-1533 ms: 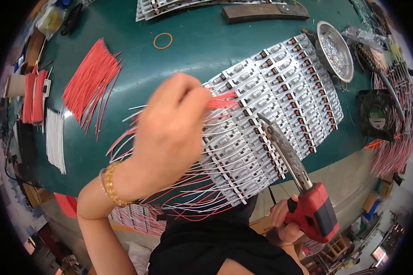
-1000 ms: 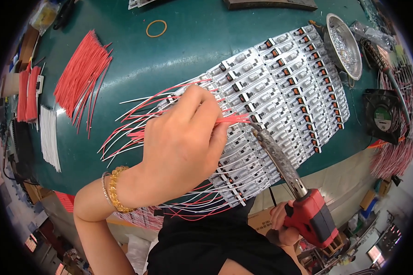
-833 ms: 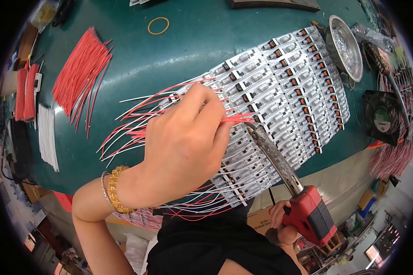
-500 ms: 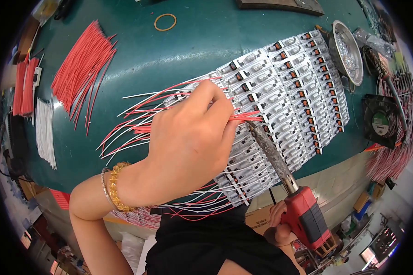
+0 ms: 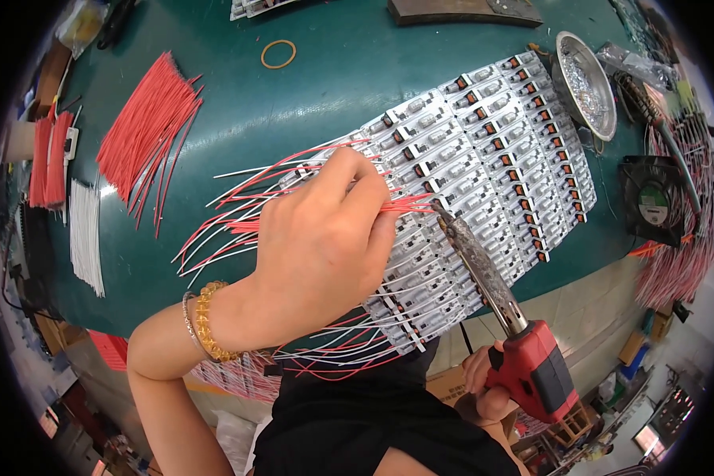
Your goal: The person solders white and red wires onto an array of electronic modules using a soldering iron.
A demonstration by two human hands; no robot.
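My left hand [image 5: 325,226] is closed in a pinch around several red wires [image 5: 411,204], whose ends stick out to the right over the panel of small circuit boards [image 5: 444,155]. In my right hand [image 5: 488,385] is a red-and-black soldering gun [image 5: 535,373], gripped by its handle below the table edge. Its dark, crusted barrel slants up to the left, and the tip sits at the ends of the held red wires; whether they touch is hard to tell. White and red wires [image 5: 230,222] trail left from the boards, partly hidden under my left hand.
Bundles of red wires [image 5: 147,131] and white wires [image 5: 86,238] lie at the left. A rubber band [image 5: 278,54] is at the back. A metal bowl [image 5: 565,67] and a black fan [image 5: 650,202] stand at the right. A dark block [image 5: 452,12] lies at the far edge.
The view has shifted slightly, and more boards show at the far edge. My left hand still pinches the red wires, and the soldering gun's tip remains by their ends.
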